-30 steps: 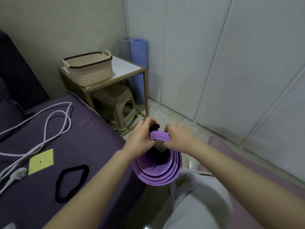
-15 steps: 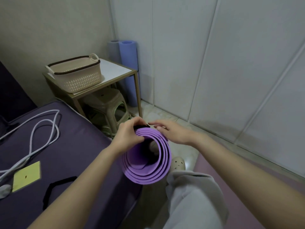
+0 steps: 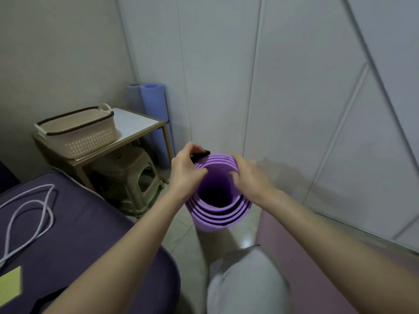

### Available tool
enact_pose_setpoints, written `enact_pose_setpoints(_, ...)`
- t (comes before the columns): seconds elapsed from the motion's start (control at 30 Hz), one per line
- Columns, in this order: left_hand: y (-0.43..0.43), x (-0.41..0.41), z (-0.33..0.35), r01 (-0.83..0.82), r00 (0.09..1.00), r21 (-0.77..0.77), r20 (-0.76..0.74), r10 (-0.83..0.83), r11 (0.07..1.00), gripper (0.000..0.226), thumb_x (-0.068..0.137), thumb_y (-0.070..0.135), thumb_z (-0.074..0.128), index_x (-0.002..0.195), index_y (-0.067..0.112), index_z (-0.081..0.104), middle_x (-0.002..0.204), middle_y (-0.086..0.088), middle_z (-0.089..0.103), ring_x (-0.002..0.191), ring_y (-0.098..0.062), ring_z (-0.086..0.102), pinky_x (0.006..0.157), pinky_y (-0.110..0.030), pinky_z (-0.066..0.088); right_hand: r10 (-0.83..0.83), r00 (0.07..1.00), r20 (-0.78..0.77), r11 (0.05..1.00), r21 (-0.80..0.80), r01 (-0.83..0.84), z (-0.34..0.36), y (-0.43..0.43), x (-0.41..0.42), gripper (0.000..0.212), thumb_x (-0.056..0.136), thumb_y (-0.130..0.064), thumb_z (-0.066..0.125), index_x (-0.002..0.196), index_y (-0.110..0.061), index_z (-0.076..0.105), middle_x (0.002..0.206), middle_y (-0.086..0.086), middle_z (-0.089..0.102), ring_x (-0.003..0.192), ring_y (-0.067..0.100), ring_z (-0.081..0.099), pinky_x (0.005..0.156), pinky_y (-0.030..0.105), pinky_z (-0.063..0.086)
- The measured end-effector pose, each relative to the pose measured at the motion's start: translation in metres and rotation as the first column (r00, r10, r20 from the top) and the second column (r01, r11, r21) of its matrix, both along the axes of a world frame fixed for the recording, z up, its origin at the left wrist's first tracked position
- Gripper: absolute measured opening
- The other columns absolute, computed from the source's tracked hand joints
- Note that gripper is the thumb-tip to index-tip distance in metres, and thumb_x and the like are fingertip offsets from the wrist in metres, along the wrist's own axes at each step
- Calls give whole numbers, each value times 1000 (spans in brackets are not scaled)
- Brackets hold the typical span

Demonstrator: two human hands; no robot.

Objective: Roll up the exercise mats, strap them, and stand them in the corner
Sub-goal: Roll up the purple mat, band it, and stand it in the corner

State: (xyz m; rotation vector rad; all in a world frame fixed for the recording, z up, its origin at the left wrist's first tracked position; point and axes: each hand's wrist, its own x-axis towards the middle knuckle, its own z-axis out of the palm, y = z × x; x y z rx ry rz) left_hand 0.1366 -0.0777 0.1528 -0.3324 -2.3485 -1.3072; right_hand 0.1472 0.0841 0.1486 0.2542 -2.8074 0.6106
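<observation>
One purple mat (image 3: 218, 215); left hand (image 3: 186, 172) pinches strap (image 3: 201, 155); right hand (image 3: 252, 177) fingers hooked over rim; two blue mats (image 3: 152, 105).

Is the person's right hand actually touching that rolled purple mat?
Touching. The head view shows the right hand with its fingers curled over the top rim of the purple mat, reaching inside the roll, no gap visible.

Pale panelled wall (image 3: 294, 87) from twelve to three o'clock, the light dim and even. Beige wall (image 3: 56, 53) at ten. Side table (image 3: 133, 123) carrying a woven basket (image 3: 77, 134), plastic stool (image 3: 127, 177) underneath. Purple bed (image 3: 90, 234) at eight, white cable (image 3: 51, 215) on it. Glossy tiled floor (image 3: 179, 236) at six.
</observation>
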Motion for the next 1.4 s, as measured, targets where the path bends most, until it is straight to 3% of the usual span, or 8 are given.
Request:
enact_pose_setpoints(0.23, 57, -6, 42, 293, 956, 15, -13, -293, 956, 17, 83, 8, 68, 97, 13, 58, 100, -3, 63, 87, -3, 59, 77, -4, 43, -222, 971, -88, 968, 100, 230, 46, 62, 10, 43, 92, -18, 51, 135, -20, 47, 124, 16, 61, 113, 35, 55, 88, 37, 42)
enact_pose_setpoints(0.37, 84, -11, 49, 407, 912, -90, -7, -409, 909, 32, 76, 6, 74, 101, 15, 56, 105, -2, 63, 102, -16, 60, 92, -28, 48, -224, 973, -57, 950, 208, 231, 64, 82, 16, 36, 89, -17, 52, 125, -20, 52, 122, 13, 62, 112, 33, 55, 86, 37, 42)
enact_pose_setpoints(0.57, 117, -8, 54, 483, 875, -57, -17, -485, 874, 38, 70, -7, 73, 103, 3, 58, 99, -1, 62, 93, -11, 60, 84, -6, 45, -268, 962, 53, 936, 252, 246, 90, 116, 27, 29, 87, -19, 57, 116, -17, 58, 121, 12, 62, 112, 32, 54, 82, 33, 40)
enact_pose_setpoints(0.7, 138, -10, 63, 530, 843, 67, 62, -534, 845, 40, 71, -10, 72, 101, 10, 55, 103, -7, 62, 90, -7, 60, 80, -4, 45, -293, 950, 106, 931, 258, 258, 103, 134, 36, 30, 83, -20, 61, 114, -19, 62, 116, 11, 64, 108, 31, 56, 78, 31, 39)
enact_pose_setpoints(1.0, 161, -12, 20, 668, 719, -82, 331, -612, 740, 45, 71, -17, 64, 110, 3, 53, 108, -8, 54, 102, -16, 52, 87, -17, 43, -205, 917, 343, 949, 299, 100, 62, 159, 54, 26, 94, -36, 53, 108, -15, 56, 115, 11, 62, 104, 28, 57, 79, 31, 39)
enact_pose_setpoints(1.13, 156, -6, 3, 755, 621, -81, 408, -670, 651, 45, 72, -18, 62, 109, 7, 52, 108, -4, 55, 104, -12, 52, 92, -16, 42, -72, 886, 458, 997, 45, 59, 31, 164, 61, 43, 99, -49, 27, 123, -21, 49, 123, 6, 60, 106, 25, 60, 92, 36, 45)
enact_pose_setpoints(1.27, 154, -8, 5, 762, 616, -87, 403, -677, 642, 44, 73, -17, 62, 104, 12, 53, 109, -5, 56, 107, -15, 53, 97, -25, 42, -28, 921, 388, 995, -81, 65, 22, 168, 55, 43, 104, -36, 22, 143, -24, 35, 148, 1, 40, 133, 16, 39, 105, 26, 28)
enact_pose_setpoints(1.4, 152, -5, 5, 775, 587, -46, 425, -689, 631, 42, 75, -15, 62, 103, 14, 54, 109, -3, 59, 107, -12, 55, 98, -24, 44, 62, 918, 392, 947, -314, 71, 15, 172, 51, 36, 104, -18, 31, 134, -14, 50, 139, 8, 48, 130, 18, 43, 104, 23, 29)
